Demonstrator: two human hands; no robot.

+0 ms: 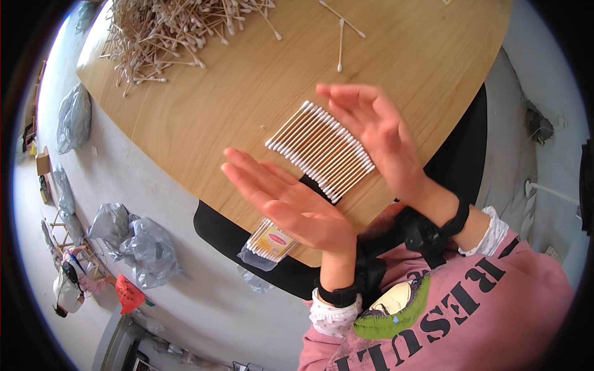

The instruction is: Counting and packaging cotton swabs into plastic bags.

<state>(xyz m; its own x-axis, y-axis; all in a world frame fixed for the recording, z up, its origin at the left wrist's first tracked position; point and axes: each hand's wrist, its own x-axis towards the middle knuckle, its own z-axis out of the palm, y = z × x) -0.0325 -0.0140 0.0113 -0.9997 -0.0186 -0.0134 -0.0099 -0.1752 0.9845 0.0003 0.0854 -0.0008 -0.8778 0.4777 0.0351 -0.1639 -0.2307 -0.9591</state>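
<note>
Two bare hands, the left hand [297, 213] and the right hand [383, 139], flank a fanned row of cotton swabs [320, 151] on a wooden counter [185, 123]. The fingers of both are spread and released, grasping nothing; whether the right ones brush the swab tips is impossible to tell. The left hand partly hides a packet of swabs [270, 243] at the counter's edge. A dark patch [313, 183] below the row is hard to identify. The frame's top cuts off a swab heap [173, 37].
</note>
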